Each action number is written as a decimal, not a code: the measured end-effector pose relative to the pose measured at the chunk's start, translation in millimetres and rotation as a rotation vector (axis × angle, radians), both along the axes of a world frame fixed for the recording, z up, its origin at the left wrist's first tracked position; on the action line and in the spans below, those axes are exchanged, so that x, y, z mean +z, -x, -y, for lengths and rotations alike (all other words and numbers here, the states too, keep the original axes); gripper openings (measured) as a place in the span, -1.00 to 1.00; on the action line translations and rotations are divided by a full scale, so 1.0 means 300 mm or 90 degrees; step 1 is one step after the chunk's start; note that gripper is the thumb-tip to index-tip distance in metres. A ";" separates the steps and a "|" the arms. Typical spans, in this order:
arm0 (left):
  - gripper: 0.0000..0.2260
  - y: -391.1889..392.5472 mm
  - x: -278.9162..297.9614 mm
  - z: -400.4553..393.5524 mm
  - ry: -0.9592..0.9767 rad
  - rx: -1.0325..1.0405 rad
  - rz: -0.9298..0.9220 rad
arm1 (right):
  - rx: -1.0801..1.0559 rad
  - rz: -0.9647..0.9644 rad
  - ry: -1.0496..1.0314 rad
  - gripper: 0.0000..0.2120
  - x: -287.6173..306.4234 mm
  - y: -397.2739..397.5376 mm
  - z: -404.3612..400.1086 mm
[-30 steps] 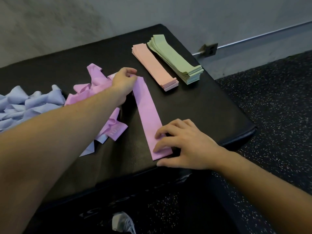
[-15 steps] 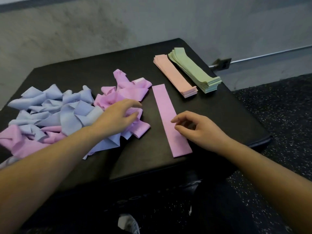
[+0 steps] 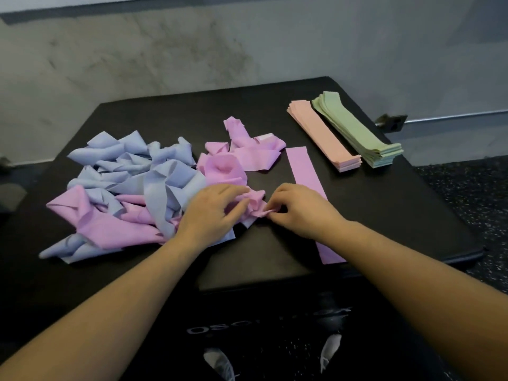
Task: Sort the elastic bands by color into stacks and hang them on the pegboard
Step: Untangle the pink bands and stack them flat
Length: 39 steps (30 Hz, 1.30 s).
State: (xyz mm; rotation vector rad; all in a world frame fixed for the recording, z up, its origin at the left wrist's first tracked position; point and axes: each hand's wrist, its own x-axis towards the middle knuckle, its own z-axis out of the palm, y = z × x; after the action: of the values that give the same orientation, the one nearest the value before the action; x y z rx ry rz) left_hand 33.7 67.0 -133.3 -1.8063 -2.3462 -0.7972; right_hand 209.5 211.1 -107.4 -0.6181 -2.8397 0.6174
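Here, both hands grip one crumpled pink band (on the desk): left hand fingers curl over it, right hand fingers pinch its end.

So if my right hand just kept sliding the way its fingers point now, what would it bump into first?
Your right hand points left, pinching a crumpled pink band. Straight on, it would most likely meet your left hand on that same band, then the mixed blue and pink pile. Depth looks about level.

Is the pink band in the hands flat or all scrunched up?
Scrunched up: the pink band bunches in folds between the left hand and right hand.
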 end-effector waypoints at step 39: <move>-0.68 -0.459 0.584 0.128 -0.299 -0.116 0.519 | -0.002 -0.486 0.818 -0.90 0.641 -0.286 0.318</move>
State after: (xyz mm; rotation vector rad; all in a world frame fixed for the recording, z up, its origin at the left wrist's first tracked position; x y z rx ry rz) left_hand 171.3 28.5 41.9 -1.6764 -2.0402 -2.2293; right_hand 295.2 115.8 85.0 -0.3534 -1.4752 2.1002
